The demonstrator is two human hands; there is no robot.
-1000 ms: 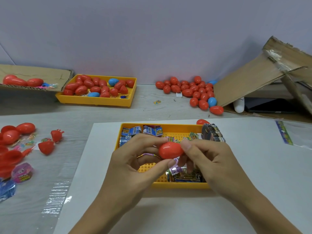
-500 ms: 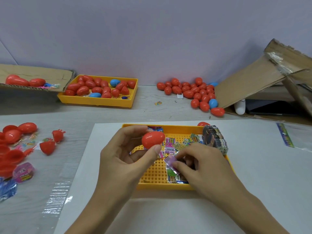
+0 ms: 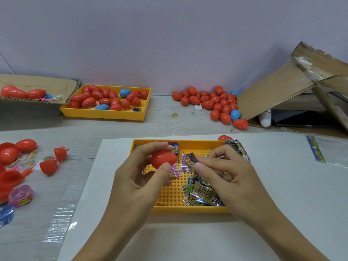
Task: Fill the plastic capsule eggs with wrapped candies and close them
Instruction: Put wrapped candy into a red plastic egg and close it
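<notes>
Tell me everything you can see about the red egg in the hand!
The red egg is smooth, shiny plastic, a little glossy on top. It looks closed, with no gap showing between its halves. It lies sideways, lifted above the near yellow tray of wrapped candies. The left hand holds it, thumb below and fingers curled over the top. The right hand does not touch it; that hand pinches a purple candy wrapper beside it.

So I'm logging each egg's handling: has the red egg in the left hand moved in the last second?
Yes. The red egg, gripped by the left hand, went from the candy tray's middle toward its far-left corner.
</notes>
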